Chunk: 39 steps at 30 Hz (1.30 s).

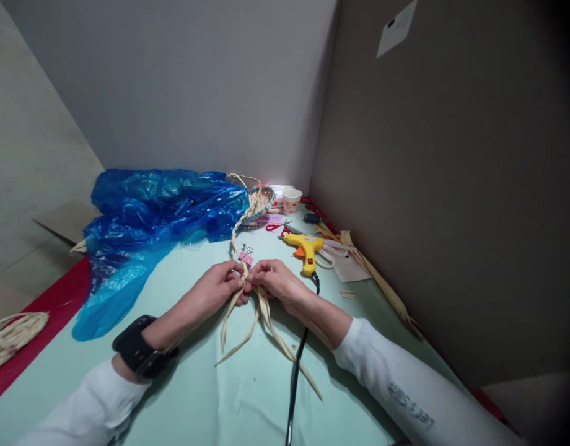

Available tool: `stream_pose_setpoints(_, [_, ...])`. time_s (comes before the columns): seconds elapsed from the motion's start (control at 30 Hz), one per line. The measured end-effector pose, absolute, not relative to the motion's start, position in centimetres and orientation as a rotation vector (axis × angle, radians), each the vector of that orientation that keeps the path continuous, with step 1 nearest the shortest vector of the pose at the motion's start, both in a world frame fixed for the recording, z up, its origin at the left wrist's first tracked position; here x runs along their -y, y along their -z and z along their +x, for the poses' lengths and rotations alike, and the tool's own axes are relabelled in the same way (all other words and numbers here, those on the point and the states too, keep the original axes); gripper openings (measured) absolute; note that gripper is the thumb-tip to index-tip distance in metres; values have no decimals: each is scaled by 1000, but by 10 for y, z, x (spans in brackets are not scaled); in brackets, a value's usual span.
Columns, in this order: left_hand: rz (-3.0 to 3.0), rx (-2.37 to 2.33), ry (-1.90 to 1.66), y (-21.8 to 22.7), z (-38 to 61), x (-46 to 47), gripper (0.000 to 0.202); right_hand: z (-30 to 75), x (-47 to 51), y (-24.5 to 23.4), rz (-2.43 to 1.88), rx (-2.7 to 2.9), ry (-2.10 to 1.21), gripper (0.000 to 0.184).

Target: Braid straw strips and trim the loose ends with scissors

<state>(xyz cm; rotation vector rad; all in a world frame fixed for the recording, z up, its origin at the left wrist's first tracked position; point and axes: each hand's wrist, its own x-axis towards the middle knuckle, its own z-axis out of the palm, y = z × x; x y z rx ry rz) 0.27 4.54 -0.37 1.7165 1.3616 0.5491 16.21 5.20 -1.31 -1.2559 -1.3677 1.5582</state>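
Note:
Between my hands runs a straw braid [236, 234], its plaited length leading back toward a small woven basket [261, 203]. My left hand [223, 282] pinches the near end of the braid from the left. From the right, my right hand [274, 280] pinches the strands at the same spot, fingertips almost touching the left ones. Several loose straw strands [276, 334] fan out from under my fingers toward me. Just beyond my fingertips a pink binder clip [246, 257] sits at the braid.
A yellow glue gun [308, 248] lies right of my hands, its black cord [298, 371] running toward me. Behind it are red-handled scissors [278, 229] and a paper cup [292, 201]. A blue plastic bag [164, 210] covers the back left. Dry straw [382, 285] lies along the right wall.

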Motion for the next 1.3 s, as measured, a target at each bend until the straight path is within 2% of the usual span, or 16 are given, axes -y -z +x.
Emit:
stream_pose_setpoints(0.23, [1400, -1408, -573, 23, 8, -48, 31, 168, -57, 17, -1331, 1523, -1442, 12])
stream_pose_setpoints(0.63, [1260, -1414, -658, 26, 6, -47, 32, 171, -56, 9, -1414, 1907, -1114, 13])
stream_pose_setpoints(0.77, [1251, -1422, -675, 28, 6, -47, 32, 174, -53, 1, -1433, 2091, -907, 15])
stream_pose_setpoints(1.03, [1256, -1466, -729, 29, 12, -47, 33, 164, -35, -9, -1578, 2388, -295, 22])
stream_pose_setpoints(1.3, [1228, -1424, -815, 30, 13, -41, 34, 147, -14, -9, -1629, 2453, -135, 24])
